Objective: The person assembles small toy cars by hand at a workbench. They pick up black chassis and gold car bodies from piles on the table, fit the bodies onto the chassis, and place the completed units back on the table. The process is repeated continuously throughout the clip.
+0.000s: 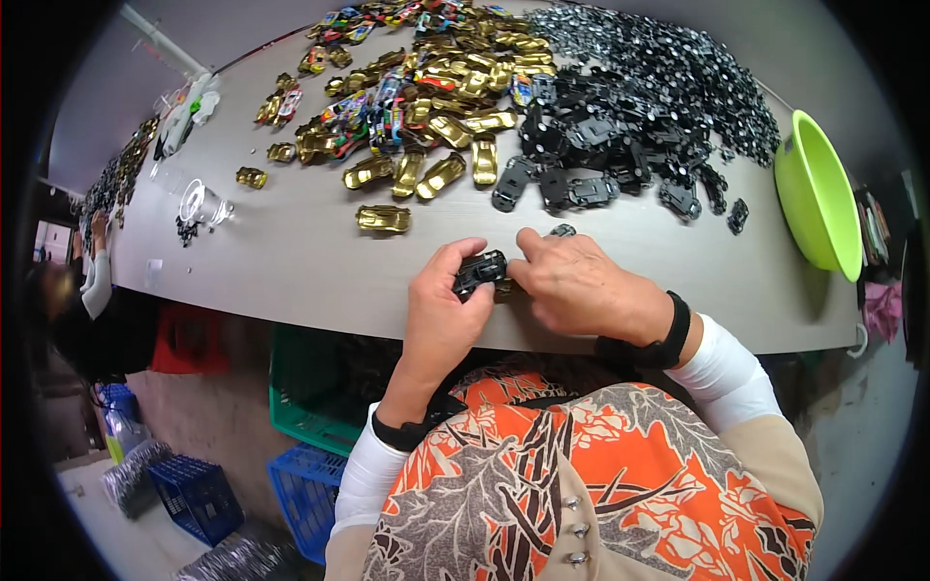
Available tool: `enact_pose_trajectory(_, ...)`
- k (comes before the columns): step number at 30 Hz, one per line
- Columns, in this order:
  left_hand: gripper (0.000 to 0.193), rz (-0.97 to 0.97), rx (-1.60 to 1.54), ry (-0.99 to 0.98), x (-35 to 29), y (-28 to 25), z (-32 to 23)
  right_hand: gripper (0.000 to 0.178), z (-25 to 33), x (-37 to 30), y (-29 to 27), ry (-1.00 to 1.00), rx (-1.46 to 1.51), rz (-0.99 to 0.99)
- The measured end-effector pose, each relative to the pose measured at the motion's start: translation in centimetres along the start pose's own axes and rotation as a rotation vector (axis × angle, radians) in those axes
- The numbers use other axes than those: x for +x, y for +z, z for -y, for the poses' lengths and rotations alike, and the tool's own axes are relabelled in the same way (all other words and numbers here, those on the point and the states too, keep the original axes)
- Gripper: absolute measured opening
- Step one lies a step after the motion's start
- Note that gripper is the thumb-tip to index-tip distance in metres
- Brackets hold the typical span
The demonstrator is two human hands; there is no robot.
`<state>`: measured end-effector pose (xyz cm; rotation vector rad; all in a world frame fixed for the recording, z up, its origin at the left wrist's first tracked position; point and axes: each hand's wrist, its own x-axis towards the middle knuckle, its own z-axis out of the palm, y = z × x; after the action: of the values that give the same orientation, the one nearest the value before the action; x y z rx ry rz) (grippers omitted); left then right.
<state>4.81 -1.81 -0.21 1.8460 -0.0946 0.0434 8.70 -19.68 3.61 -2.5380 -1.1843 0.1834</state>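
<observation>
Near the table's front edge, my left hand (439, 308) holds a black toy car chassis (479, 275) between thumb and fingers. A bit of gold shows beside it, mostly hidden by the hands. Close by on the right, my right hand (586, 289) is closed, its fingertips at the chassis; whatever they pinch is hidden. A small grey-black part (562, 230) peeks out behind its knuckles, and I cannot tell if it is held. Just beyond my left hand lies a single gold toy car body (384, 219).
Gold and multicoloured car bodies (450, 77) are heaped at the back middle. Black chassis (591, 131) and small dark parts (668, 68) pile up on the right, beside a lime-green basin (819, 194). A clear cup (199, 203) lies left. Below sits a green crate (291, 387); another person (92, 290) works far left.
</observation>
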Motion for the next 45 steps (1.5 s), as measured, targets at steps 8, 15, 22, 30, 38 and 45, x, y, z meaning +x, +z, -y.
enact_pose_trajectory(8,0.03,-0.025,0.109,0.012,0.0,-0.8,-0.5,0.039,-1.5,-1.4,0.2,0.133,0.346,-0.181)
enact_pose_trajectory(15,0.029,0.043,-0.154,-0.127,0.3,0.1,-1.0,0.029,-1.4,-1.3,0.4,0.061,0.37,-0.236)
enact_pose_trajectory(22,0.023,0.132,-0.394,-0.403,0.6,0.5,-1.0,0.031,-1.4,-1.9,-0.2,0.027,0.216,-0.297)
enact_pose_trajectory(30,0.019,0.155,-0.64,-0.476,1.1,1.5,-1.0,0.034,-0.6,-0.9,3.3,0.125,1.064,-0.667)
enact_pose_trajectory(38,0.035,0.175,-0.719,-0.362,1.5,0.4,-0.8,0.032,-2.0,-2.4,1.4,0.174,1.04,-0.63)
enact_pose_trajectory(45,0.042,0.254,-0.923,-0.298,1.7,0.5,-1.1,0.03,-0.4,-2.5,2.4,0.18,1.156,-0.48)
